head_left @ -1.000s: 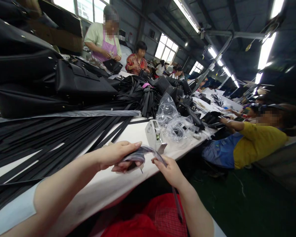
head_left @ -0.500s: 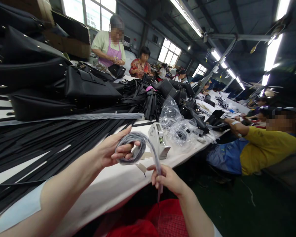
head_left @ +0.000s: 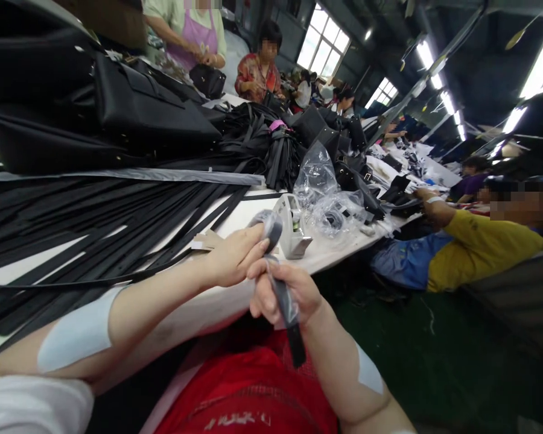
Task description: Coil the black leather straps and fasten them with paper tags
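A coiled black strap (head_left: 274,229) wrapped in clear plastic shows above my hands near the table edge. My left hand (head_left: 235,256) is closed on the coil, its back turned to me and most of the fingers hidden. Just below and to the right, my right hand (head_left: 294,292) grips the same strap near its free end. That end (head_left: 295,349) hangs down over my red apron, the bare black tip sticking out of the plastic. The two hands nearly touch. Behind the coil stands a white tape dispenser (head_left: 292,229).
Many long black straps (head_left: 95,223) lie across the table at left, with black bags (head_left: 154,108) piled behind. Crumpled clear plastic bags (head_left: 330,199) sit beyond the dispenser. A person in yellow (head_left: 479,247) sits at right; others work across the table.
My hands have come together, the left moving right and turning its back toward me. The coil now shows more edge-on. The view has tilted down, and more strap end shows below my right hand.
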`<state>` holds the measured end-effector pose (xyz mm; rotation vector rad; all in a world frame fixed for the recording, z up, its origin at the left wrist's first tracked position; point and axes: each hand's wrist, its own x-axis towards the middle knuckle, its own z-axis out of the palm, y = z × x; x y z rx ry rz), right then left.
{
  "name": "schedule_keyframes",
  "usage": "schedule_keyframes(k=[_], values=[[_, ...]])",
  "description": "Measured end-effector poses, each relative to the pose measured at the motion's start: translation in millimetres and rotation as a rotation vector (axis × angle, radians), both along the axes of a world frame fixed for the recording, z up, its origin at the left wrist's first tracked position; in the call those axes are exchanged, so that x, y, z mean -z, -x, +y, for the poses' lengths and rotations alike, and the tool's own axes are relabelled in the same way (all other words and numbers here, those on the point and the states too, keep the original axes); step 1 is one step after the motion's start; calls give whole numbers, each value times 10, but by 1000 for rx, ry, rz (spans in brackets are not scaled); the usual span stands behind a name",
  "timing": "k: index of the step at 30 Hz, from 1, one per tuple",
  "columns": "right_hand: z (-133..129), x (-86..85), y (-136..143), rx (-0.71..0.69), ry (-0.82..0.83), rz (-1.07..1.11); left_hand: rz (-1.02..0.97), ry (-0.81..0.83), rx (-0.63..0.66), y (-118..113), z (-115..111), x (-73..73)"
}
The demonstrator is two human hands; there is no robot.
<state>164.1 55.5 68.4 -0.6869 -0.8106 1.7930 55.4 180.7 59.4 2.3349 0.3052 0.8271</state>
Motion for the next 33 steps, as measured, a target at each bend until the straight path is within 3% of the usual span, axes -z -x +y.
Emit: schedule_keyframes(k=[2,4,7,9,12,14,15,16,18,20,21,24,27,30,33], values=[[-5,-99,-67,82,30,83,77,-140,49,21,15,-5],[-34,-170,-120,137,79,120,142,-191,9,42,45,-35],[-98,-274,-183,245,98,87,228,-157,-74,55,70,-97],[-148,-357,-236,379,14,-19,271,-103,-120,51,72,-137],[-209,-480,-344,716,-318,-407,391,122,-113,37,72,-174],[-217,-522,-417,937,-589,-879,477,385,-26,31,71,-171],[-208,-519,-447,973,-688,-1143,495,522,42,30,69,-160],[-191,-494,-467,931,-743,-1379,489,650,116,31,67,-144],[-146,-377,-474,652,-725,-1646,413,867,273,36,58,-105],[-108,-189,-435,373,-597,-1590,316,1044,412,43,48,-65],[-97,-84,-407,300,-529,-1501,272,1107,466,44,44,-48],[-102,171,-337,338,-428,-1277,200,1174,549,34,43,-21],[-115,269,-351,422,-411,-1283,217,981,427,13,49,-32],[-99,317,-413,351,-303,-1410,230,475,180,-14,7,-35],[-73,454,-444,252,-198,-1418,332,33,100,-72,-122,34]])
